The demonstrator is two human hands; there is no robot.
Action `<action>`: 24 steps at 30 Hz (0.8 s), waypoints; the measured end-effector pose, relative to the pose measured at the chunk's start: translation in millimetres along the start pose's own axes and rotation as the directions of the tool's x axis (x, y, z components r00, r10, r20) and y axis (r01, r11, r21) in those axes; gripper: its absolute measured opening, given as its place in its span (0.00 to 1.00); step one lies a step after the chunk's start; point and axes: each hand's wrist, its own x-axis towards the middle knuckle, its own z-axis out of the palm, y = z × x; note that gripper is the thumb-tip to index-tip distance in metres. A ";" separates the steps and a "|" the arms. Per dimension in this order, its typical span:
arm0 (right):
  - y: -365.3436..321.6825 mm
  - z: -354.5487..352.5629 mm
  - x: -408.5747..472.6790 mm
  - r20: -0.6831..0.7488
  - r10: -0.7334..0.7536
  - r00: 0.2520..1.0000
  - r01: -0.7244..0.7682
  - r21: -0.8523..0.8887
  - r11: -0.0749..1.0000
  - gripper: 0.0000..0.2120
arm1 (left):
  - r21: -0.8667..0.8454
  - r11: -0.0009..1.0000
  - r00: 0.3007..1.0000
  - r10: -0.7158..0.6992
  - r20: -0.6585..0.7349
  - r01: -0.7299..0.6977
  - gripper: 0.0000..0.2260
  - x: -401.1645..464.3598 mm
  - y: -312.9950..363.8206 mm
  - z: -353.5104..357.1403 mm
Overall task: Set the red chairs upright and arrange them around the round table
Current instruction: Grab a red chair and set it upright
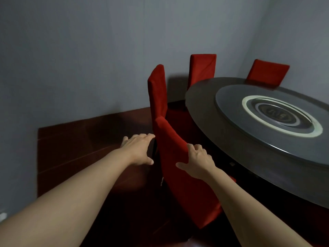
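Note:
A red-covered chair (179,175) stands upright right in front of me, its back facing me, at the near left edge of the dark round table (204,111). My left hand (139,148) hovers open just left of the chair back's top corner, fingertips almost touching the cloth. My right hand (197,161) rests on the chair back's right top edge, fingers curled over it and thumb spread. A second red chair (157,91) stands upright behind it. Two more red chairs, one (202,68) and another (267,72), stand at the table's far side.
A glass turntable (231,104) with a white ring lies on the table top. Grey walls (80,59) close in on the left and the back. A strip of dark red-brown floor (80,139) runs between the left wall and the chairs.

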 end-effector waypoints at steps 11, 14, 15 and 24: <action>-69.3 -1.2 168.0 -0.063 0.079 0.995 -0.073 0.095 0.993 0.37 | 0.073 0.993 0.995 0.092 0.042 -0.095 0.43 157.8 -88.1 -31.5; -82.5 -5.0 215.1 -0.038 0.106 0.994 -0.101 0.112 0.989 0.37 | 0.068 0.988 0.991 0.134 0.028 -0.136 0.43 206.2 -106.0 -46.3; -85.8 -6.3 226.3 -0.032 0.116 0.993 -0.112 0.114 0.987 0.37 | 0.066 0.986 0.988 0.152 0.020 -0.153 0.43 218.3 -109.6 -50.6; -134.2 -17.5 361.7 -0.012 0.198 0.980 -0.197 0.077 0.977 0.40 | 0.005 0.968 0.967 0.249 0.054 -0.250 0.44 348.2 -187.1 -80.9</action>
